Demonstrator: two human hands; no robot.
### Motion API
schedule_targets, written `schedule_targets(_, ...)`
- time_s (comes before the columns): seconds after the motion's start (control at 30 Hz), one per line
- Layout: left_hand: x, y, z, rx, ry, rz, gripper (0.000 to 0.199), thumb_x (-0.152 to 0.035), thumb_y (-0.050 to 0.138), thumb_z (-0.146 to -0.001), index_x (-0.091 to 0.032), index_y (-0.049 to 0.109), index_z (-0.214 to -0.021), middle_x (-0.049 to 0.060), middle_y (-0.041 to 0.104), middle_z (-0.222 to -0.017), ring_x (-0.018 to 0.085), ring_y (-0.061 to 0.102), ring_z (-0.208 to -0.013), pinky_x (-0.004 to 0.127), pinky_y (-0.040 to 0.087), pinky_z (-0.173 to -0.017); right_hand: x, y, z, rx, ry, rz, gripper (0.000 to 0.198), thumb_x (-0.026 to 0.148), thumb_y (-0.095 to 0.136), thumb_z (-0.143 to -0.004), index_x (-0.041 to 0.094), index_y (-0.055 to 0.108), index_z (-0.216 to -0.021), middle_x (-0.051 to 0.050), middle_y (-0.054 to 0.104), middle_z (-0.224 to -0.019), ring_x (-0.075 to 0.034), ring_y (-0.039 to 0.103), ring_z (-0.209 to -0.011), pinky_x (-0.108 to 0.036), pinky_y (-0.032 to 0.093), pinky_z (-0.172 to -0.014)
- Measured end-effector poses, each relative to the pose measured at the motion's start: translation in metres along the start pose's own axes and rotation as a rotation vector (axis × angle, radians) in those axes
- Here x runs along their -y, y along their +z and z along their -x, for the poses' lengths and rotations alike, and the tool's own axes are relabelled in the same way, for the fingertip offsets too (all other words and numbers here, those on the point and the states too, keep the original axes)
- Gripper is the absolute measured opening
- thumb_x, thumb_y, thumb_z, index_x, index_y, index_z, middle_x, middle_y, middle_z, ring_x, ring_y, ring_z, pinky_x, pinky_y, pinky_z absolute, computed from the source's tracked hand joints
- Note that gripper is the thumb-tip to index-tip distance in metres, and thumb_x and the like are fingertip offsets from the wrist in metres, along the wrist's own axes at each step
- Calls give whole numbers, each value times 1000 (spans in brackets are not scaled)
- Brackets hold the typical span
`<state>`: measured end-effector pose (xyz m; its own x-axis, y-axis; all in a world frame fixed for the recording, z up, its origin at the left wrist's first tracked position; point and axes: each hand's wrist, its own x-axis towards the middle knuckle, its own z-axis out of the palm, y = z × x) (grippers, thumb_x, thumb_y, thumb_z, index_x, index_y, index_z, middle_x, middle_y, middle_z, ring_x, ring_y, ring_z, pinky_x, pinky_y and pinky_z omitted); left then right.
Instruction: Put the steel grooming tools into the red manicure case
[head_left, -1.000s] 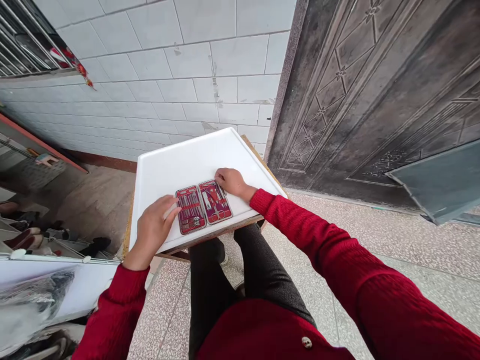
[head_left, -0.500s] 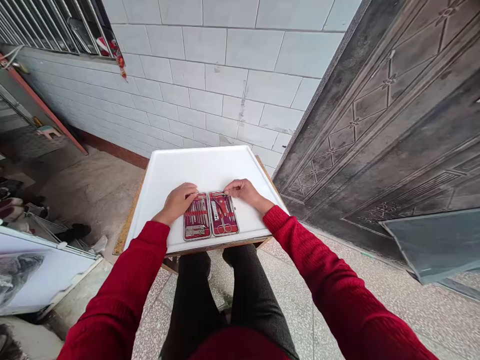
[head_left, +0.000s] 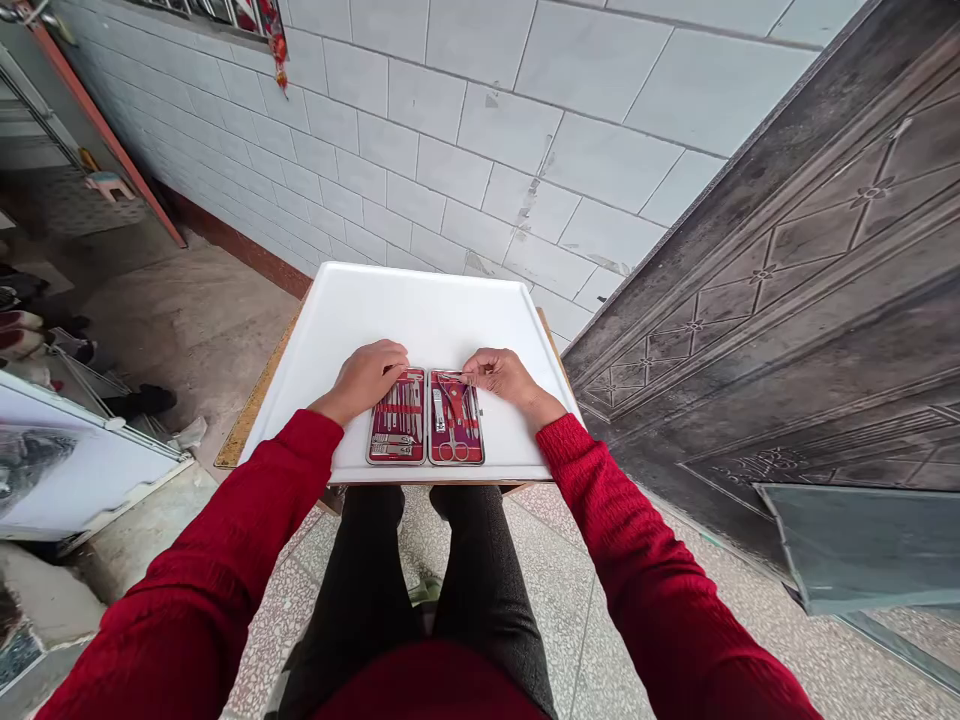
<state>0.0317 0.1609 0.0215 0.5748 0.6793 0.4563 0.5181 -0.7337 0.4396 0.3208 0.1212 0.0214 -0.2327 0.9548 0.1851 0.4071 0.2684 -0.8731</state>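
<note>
A manicure set in an open two-part case point(head_left: 427, 450) with red lining lies flat near the front edge of a white tray-like tabletop point(head_left: 420, 310). Its left half holds several slim metal tools and nail clippers point(head_left: 391, 448). In the right half are scissors point(head_left: 453, 450), another nail clipper point(head_left: 438, 408) and a red-handled tool point(head_left: 454, 398). My left hand point(head_left: 371, 378) curls over the upper left corner of the case, holding it. At the top of the right half, my right hand point(head_left: 501, 376) pinches a small metal tool, mostly covered by the fingertips.
A grey tiled wall point(head_left: 420, 150) rises behind the table, and a dark patterned metal door point(head_left: 750, 270) stands to the right. Shoes and a white-panelled rack point(head_left: 82, 450) are at the left. My legs point(head_left: 465, 580) are below the table's front edge.
The view has shifted, so the wall and door appear moved. My right hand's fingers have come slightly inward over the case's top edge; my left hand keeps its place on the corner.
</note>
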Motion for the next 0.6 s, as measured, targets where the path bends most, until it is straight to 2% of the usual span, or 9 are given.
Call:
schedule_targets(0.17,-1,0,-1,1,1,7,29,-29,46,-97,-21,73,-87,8,76,-113,25,69,-109,44,56,-99,2,0,2,-24,19,-6,48,63,81,-67,17,71,-73,-1,60,-67,-11,46,-61,-27,37,-59)
schedule_targets(0.27,0,0,0,-1,3,7,30,-30,46,-97,-21,74,-88,8,76,-113,26,69,-111,45,55,-102,6,-2,4,-67,56,-59,53,69,79,-67,18,68,-72,0,60,-64,-11,46,-57,-27,38,-57)
schedule_targets(0.37,0,0,-1,1,-3,6,30,-31,47,-98,-21,74,-89,8,76,-115,26,69,-113,45,55,-102,12,-5,10,-110,61,-80,58,75,74,-71,19,61,-66,3,52,-55,-10,41,-52,-27,35,-54)
schedule_targets(0.47,1,0,-2,11,-1,2,30,-30,47,-97,-21,74,-89,8,76,-115,26,69,-113,45,55,-102,19,-6,15,-38,83,-62,60,76,73,-72,19,59,-62,4,46,-50,-9,38,-49,-26,30,-50)
schedule_targets(0.6,2,0,-3,13,-7,-1,29,-30,48,-96,-22,75,-90,8,77,-115,26,69,-114,46,55,-103,23,-5,17,42,128,-76,57,72,81,-65,18,63,-64,4,49,-52,-8,37,-48,-26,27,-47)
